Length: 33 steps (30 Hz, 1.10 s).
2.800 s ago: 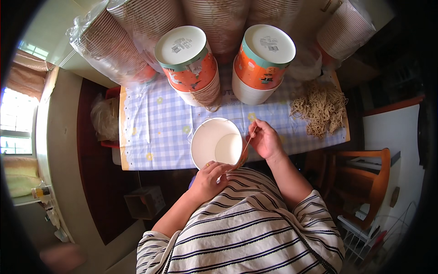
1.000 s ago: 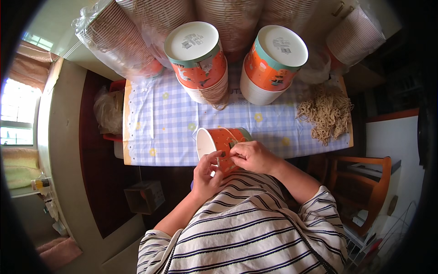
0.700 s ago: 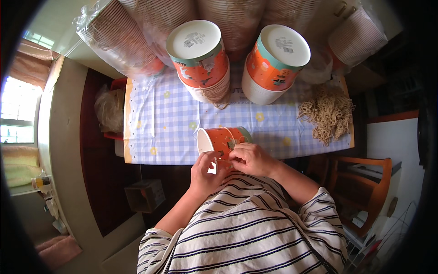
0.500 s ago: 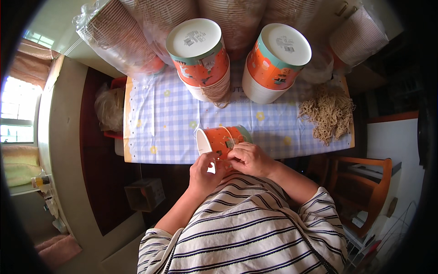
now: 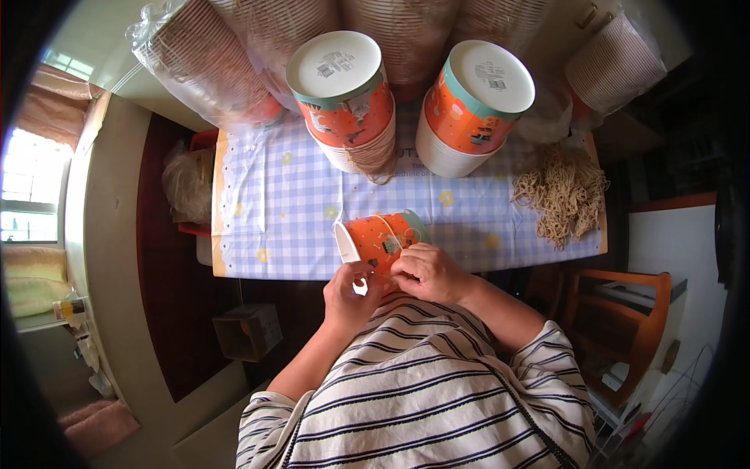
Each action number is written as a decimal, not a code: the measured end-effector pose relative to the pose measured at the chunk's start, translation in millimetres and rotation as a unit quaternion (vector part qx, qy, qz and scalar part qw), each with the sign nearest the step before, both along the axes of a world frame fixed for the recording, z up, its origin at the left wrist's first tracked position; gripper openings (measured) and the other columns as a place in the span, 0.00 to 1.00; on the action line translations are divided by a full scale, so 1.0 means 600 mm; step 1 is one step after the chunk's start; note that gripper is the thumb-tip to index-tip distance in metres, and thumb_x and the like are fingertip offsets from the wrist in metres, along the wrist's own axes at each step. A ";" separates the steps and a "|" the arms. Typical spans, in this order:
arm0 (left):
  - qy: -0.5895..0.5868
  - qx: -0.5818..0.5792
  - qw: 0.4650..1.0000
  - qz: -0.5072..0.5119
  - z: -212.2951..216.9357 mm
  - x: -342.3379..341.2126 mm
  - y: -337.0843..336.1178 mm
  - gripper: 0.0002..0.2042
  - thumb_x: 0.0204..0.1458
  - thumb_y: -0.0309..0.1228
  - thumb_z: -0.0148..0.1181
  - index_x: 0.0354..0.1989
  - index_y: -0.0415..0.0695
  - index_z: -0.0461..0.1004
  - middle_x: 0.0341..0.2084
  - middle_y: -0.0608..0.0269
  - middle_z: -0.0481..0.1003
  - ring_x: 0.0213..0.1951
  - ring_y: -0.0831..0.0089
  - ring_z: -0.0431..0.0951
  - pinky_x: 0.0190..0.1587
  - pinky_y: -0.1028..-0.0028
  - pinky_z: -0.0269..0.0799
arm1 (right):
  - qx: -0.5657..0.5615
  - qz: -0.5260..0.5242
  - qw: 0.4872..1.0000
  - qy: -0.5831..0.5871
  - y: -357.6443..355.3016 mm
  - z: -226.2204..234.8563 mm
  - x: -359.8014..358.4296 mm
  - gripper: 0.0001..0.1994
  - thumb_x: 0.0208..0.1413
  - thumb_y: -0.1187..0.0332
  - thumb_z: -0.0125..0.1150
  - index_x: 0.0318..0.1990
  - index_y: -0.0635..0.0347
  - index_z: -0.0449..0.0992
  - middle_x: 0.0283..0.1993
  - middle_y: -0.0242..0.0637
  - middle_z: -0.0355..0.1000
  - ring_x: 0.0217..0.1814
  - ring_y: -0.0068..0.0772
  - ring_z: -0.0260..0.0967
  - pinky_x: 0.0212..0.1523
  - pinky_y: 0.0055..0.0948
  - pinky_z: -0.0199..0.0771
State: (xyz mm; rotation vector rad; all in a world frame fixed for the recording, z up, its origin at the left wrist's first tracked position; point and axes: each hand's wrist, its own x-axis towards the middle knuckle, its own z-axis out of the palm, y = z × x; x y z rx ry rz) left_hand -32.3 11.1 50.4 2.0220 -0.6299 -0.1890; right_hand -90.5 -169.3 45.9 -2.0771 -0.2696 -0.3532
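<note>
An orange paper bucket (image 5: 372, 238) with a green base band lies on its side at the near table edge, its open white rim facing left. A thin pale cord (image 5: 388, 226) runs around its side, with a small loop near my right hand. My left hand (image 5: 349, 295) is closed by the rim, its fingertips pinched together; what lies between them is hidden. My right hand (image 5: 430, 273) is closed against the lower side of the bucket, its bent fingers on the cord. Both hands are close together, nearly touching.
Two upside-down bucket stacks, one left (image 5: 340, 102) and one right (image 5: 476, 109), stand on the checked tablecloth (image 5: 297, 211). A heap of tan cords (image 5: 561, 195) lies at the right. Bagged bucket stacks (image 5: 211, 62) line the back. A wooden chair (image 5: 625, 328) stands at right.
The bucket has tilted slightly, its base end rising a little. A cord loop now shows above my right hand. Both hands stay nearly in place.
</note>
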 end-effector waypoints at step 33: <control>0.085 -0.050 0.994 -0.046 0.003 -0.002 0.008 0.17 0.43 0.18 0.57 0.44 0.39 0.70 0.32 0.56 0.76 0.28 0.72 0.76 0.34 0.77 0.73 | 0.005 -0.006 1.000 0.023 0.000 0.004 -0.004 0.06 0.42 0.74 0.64 0.29 0.59 0.73 0.25 0.35 0.71 0.27 0.38 0.70 0.32 0.34 0.68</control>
